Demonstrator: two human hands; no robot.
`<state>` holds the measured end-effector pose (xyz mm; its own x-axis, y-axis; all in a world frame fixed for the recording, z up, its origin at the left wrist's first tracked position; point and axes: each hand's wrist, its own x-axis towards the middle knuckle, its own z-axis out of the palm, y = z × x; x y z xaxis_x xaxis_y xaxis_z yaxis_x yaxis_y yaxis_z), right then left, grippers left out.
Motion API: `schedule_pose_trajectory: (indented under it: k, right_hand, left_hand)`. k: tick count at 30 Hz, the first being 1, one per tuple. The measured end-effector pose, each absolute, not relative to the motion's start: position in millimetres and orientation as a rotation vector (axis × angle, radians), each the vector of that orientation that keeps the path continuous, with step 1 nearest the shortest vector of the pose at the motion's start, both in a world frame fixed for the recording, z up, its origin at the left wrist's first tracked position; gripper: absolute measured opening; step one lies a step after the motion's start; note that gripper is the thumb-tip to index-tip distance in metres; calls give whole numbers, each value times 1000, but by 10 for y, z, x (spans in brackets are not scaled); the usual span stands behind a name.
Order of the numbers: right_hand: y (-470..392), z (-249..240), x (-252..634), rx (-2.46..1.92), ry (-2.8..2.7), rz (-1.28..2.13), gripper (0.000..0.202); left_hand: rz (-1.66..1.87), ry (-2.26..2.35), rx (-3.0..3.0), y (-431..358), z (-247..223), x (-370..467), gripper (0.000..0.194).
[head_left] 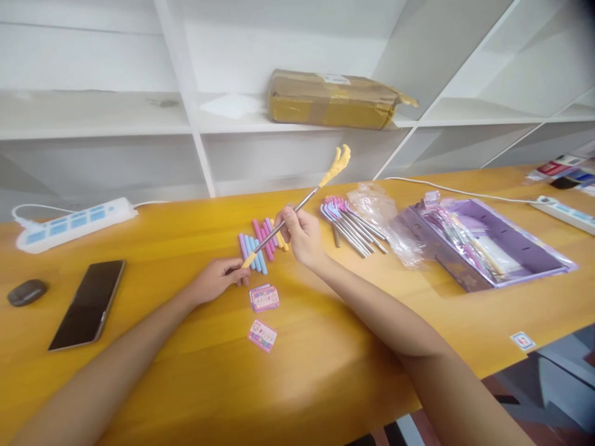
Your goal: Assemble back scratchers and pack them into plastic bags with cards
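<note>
A metal rod with a yellow claw-shaped head (305,199) is held slanting over the table, its head up and to the right. My left hand (218,279) grips the yellow handle at its lower end. My right hand (300,234) pinches the metal shaft around its middle. Beneath the rod lie several purple, blue, pink and yellow tubes (260,255). Right of my right hand is a bundle of metal rods with blue and pink heads (356,232). Small printed cards (266,298) are stacked in front of the tubes, and a single card (263,336) lies nearer.
A purple box (483,285) with wrapped items stands at the right, beside clear plastic wrapping (390,217). At the left are a phone (87,303), a dark rounded object (28,292) and a power strip (77,224). A taped parcel (332,100) rests on the shelf behind.
</note>
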<state>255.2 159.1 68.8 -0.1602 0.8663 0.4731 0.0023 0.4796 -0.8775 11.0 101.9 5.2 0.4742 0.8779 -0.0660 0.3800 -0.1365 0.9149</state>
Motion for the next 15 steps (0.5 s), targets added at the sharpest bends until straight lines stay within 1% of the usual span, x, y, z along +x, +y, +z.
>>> schedule_pose_trajectory:
  k: [7, 15]
  right_hand:
    - [1575, 727, 2509, -794, -1520, 1002, 64]
    - [1534, 652, 2464, -794, -1535, 1079, 67]
  left_hand:
    - [609, 1094, 1765, 1006, 86, 117, 37]
    - [593, 1096, 1768, 1013, 83, 110, 38]
